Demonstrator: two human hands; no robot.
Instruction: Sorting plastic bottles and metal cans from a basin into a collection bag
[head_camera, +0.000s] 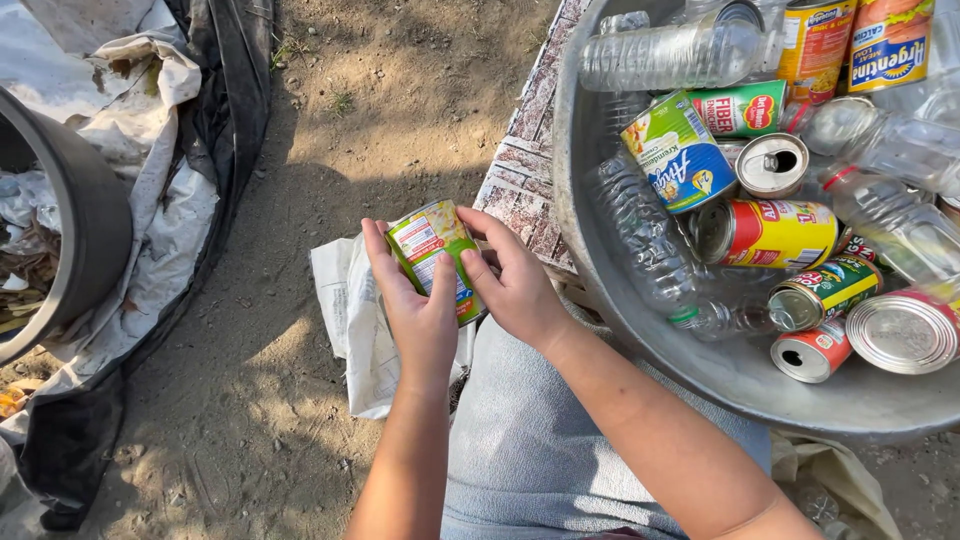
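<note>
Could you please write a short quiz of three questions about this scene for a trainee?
1. True or false: both hands hold one green can.
2. What holds the cans and plastic bottles on the right: A) a metal basin, B) a cardboard box, C) a wire basket?
3. What ground lies under the scene?

Key:
1. True: the left hand and right hand grip it together.
2. A, the metal basin.
3. Bare dirt.

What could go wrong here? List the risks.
1. The green-labelled can is held in both the left hand and the right hand; an open rim, if it has one, might cut fingers.
2. Cans are heaped in the metal basin, so reaching in could meet sharp edges.
3. A dropped can would land on the dirt ground.
</note>
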